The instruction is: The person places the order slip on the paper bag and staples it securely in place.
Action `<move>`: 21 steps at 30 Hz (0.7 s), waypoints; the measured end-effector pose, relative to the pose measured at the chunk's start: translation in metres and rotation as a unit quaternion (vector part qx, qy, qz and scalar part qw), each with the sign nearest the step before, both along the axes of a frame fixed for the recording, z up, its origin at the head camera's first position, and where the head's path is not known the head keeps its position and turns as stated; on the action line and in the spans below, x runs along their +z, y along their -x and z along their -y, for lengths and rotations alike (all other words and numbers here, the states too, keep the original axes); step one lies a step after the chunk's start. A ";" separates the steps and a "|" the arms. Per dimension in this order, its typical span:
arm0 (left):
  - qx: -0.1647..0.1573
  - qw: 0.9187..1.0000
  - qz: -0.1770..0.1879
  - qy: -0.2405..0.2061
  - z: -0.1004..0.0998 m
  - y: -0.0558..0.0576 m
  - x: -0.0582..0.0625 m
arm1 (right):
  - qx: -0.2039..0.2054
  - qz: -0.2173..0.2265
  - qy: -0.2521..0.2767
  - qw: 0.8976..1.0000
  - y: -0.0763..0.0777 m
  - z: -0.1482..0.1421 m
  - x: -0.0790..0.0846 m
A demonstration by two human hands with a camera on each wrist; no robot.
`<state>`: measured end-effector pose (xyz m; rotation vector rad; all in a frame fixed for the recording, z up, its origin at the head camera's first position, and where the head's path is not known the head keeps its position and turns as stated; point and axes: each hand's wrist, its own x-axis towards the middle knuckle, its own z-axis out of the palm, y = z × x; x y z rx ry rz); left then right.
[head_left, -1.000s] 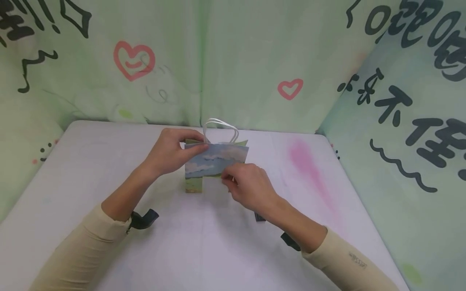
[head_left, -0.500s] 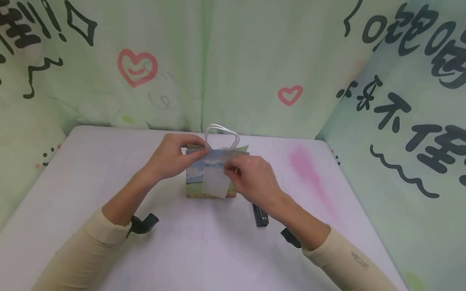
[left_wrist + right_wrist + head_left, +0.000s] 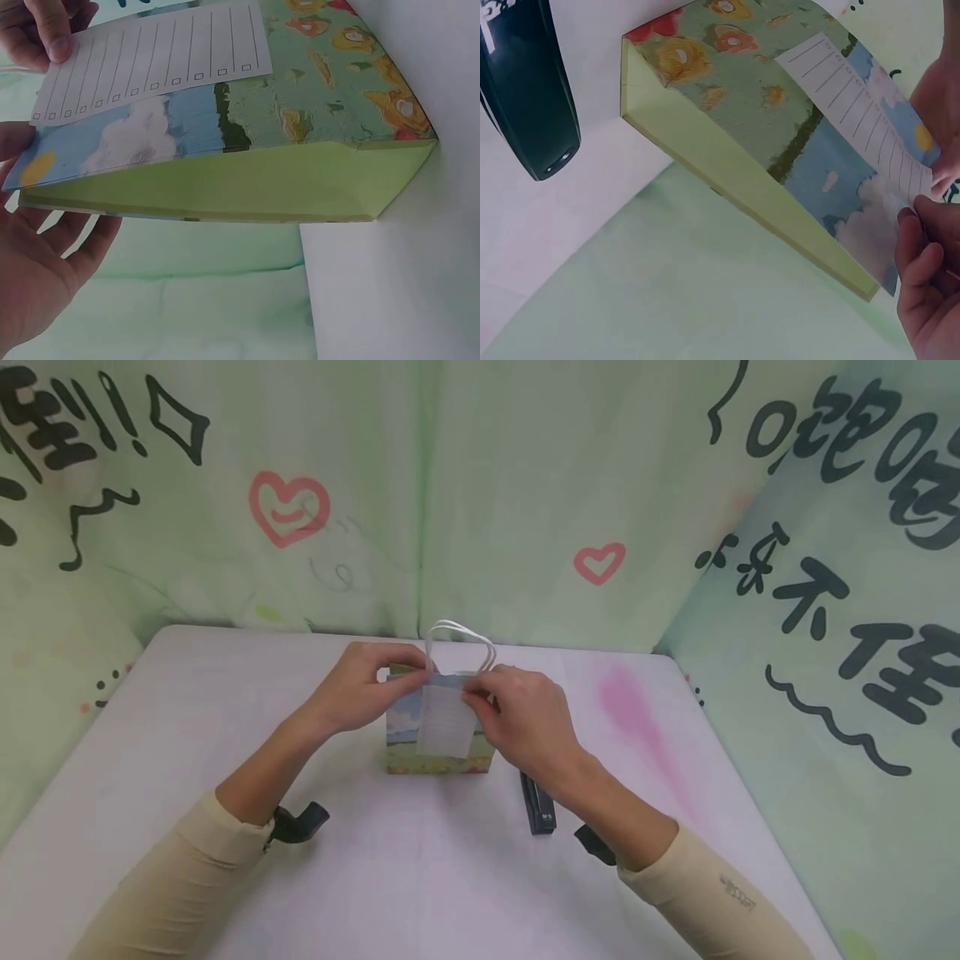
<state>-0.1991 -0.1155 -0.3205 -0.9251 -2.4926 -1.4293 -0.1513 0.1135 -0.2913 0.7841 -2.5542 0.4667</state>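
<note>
Your left grip (image 3: 365,686) pinched the upright bag (image 3: 403,737) by its top edge on the surface (image 3: 375,877), your right grip (image 3: 525,714) pinched the card (image 3: 447,727) against its front, apparently positioning it, and the next move probably called for the stapler (image 3: 538,803).

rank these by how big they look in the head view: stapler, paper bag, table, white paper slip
1. table
2. paper bag
3. white paper slip
4. stapler, going by its visible part only; the right forearm seems to cover the rest, so its full size is unsure
</note>
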 end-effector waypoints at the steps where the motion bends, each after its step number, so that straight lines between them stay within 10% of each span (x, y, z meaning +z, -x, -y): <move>1: 0.000 1.000 -0.002 0.000 0.000 0.000 0.000 | -0.002 -0.004 0.000 1.000 0.000 0.000 0.000; 21: -0.041 0.997 -0.063 -0.009 -0.002 0.007 -0.009 | -0.024 -0.049 -0.021 0.998 0.001 0.004 -0.002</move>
